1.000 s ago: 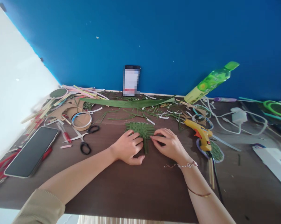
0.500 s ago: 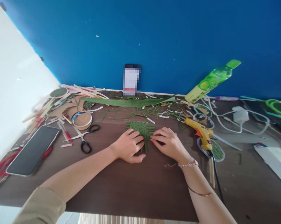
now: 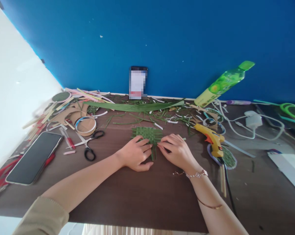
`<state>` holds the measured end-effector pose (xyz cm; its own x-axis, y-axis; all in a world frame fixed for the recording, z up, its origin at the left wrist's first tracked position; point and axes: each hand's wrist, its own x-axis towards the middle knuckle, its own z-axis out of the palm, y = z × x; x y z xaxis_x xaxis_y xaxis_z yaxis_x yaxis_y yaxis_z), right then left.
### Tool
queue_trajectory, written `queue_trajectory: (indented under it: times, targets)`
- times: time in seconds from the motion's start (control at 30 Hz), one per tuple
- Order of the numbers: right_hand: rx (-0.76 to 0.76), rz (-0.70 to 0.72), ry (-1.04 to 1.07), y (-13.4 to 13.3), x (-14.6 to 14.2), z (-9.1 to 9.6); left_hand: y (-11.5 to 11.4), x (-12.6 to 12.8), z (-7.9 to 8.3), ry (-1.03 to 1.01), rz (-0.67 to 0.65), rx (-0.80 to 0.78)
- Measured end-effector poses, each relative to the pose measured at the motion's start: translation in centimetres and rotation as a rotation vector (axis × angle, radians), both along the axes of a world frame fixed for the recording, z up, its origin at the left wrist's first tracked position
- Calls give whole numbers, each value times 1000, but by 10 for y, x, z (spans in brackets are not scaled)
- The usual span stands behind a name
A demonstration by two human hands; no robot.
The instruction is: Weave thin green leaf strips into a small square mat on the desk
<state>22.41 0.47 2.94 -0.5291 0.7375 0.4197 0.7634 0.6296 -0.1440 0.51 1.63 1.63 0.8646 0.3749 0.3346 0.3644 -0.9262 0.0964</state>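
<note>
A small square woven from green leaf strips (image 3: 147, 132) lies flat on the dark table, loose strip ends sticking out at its sides and near edge. My left hand (image 3: 137, 153) rests over its lower left part, fingers slightly bent and pressing on it, thumb held apart. At the right edge, my right hand (image 3: 175, 148) has its thumb and index finger pinched together on the end of a leaf strip. The fingers partly cover the near half of the weave.
Left of my hands lie black-handled scissors (image 3: 90, 145), a tape roll (image 3: 85, 125) and a phone (image 3: 34, 158). A yellow glue gun (image 3: 211, 138) is on the right. Behind are a long leaf (image 3: 137, 107), scraps, a leaning green bottle (image 3: 223, 85) and an upright phone (image 3: 138, 83).
Both hands stay almost where they were, with only slight finger movement at the weave. The loose strips at the near edge sit slightly farther apart.
</note>
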Motion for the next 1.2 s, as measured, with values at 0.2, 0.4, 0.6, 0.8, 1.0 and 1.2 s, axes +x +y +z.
queue_trajectory:
  times: [0.2,0.4,0.6,0.8,1.0,1.2]
  targets:
    - [60,-26,-7,-1,-2,1,1,0,0,-8,-4,83]
    - [66,-23,-21,-2,-4,2,0,0,-1,-25,16,138]
    - [41,-5,-4,-1,-2,1,0,1,-1,-27,20,144]
    - [25,14,2,0,1,2,0,1,0,-18,10,121]
    - [4,46,15,0,-2,1,1,1,1,3,16,100]
    - [-11,29,40,1,1,0,1,0,0,-11,14,90]
